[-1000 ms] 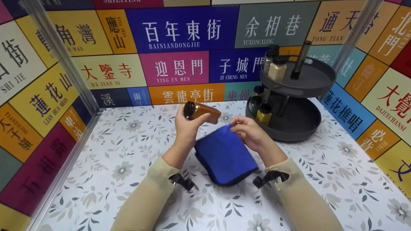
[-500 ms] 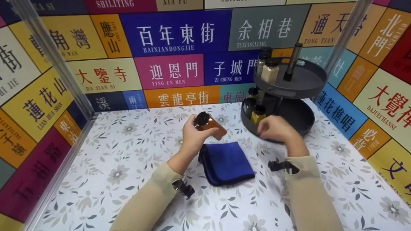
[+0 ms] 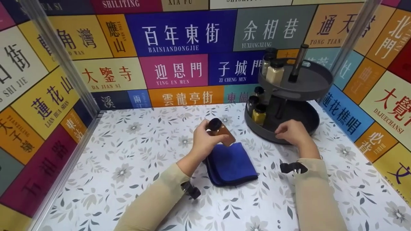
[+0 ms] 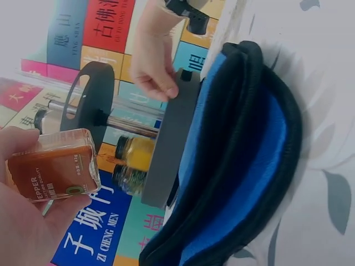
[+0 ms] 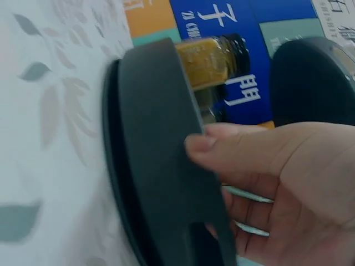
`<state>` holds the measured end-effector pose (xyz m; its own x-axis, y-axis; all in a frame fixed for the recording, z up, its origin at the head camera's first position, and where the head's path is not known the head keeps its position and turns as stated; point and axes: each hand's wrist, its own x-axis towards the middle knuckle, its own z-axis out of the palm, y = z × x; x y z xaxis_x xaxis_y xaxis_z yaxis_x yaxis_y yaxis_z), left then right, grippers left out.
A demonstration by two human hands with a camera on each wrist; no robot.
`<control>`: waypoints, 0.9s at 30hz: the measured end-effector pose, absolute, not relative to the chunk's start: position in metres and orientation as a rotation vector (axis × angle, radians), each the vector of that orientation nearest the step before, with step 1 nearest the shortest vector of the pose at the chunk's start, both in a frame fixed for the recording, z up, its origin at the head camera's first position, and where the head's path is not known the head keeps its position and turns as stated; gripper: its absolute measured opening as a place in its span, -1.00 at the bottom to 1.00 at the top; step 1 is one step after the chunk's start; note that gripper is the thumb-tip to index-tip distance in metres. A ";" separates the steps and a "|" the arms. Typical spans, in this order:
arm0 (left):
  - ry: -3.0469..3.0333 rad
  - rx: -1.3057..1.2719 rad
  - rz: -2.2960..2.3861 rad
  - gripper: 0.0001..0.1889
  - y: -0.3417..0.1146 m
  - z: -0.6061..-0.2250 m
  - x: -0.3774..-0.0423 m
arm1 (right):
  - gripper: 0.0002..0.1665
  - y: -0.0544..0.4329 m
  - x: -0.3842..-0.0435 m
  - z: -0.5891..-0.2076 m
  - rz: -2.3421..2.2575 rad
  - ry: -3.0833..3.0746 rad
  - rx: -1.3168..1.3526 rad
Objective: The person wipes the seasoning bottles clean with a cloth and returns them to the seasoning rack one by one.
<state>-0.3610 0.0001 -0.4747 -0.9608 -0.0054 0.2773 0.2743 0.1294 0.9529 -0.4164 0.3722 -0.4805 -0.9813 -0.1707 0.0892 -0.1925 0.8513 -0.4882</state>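
Observation:
My left hand (image 3: 204, 139) holds a spice jar (image 4: 55, 169) of red-brown powder, tilted, with a black cap and "PEPPER" on its label. Below it a folded blue cloth (image 3: 234, 165) with dark edging lies on the table. Over at the two-tier grey rack (image 3: 269, 136), my right hand (image 3: 293, 131) is at the lower tray's rim (image 5: 166, 138). In the right wrist view the thumb lies against the rim's edge, with the other fingers curled behind it.
A yellow jar (image 3: 258, 115) and other dark-capped jars stand at the lower tray's left side. A cream-filled jar (image 3: 275, 73) stands on the upper tray (image 3: 316, 81) beside another. Sign-covered walls (image 3: 176, 35) enclose the patterned table (image 3: 128, 144).
My right hand has left the cloth and moved right to the lower tray's rim. The cloth, raised at one corner before, lies flat. My left hand has moved right and down with the jar.

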 end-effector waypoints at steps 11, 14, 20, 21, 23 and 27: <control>-2.213 -0.334 -1.731 -0.52 0.057 -0.442 -0.394 | -0.87 0.359 -0.420 -0.492 0.844 -2.893 0.328; -2.253 -0.288 -1.680 -0.51 0.084 -0.441 -0.417 | -0.88 0.351 -0.421 -0.496 0.880 -2.866 0.336; -2.313 -0.218 -1.643 -0.54 0.131 -0.457 -0.456 | -0.88 0.343 -0.423 -0.499 0.904 -2.839 0.364; -2.320 -0.226 -1.635 -0.54 0.138 -0.460 -0.461 | -0.89 0.344 -0.423 -0.499 0.903 -2.830 0.360; -2.359 -0.240 -1.590 -0.52 0.149 -0.466 -0.468 | -0.89 0.346 -0.424 -0.498 0.903 -2.821 0.345; -2.482 -0.207 -1.449 -0.45 0.166 -0.480 -0.475 | -0.89 0.350 -0.423 -0.498 0.915 -2.815 0.328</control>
<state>-0.4754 0.1663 -0.4798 -0.9560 -0.0078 0.2931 0.2514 0.4927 0.8331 -0.4234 0.3500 -0.4977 -0.9626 -0.1569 0.2208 -0.2567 0.7883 -0.5591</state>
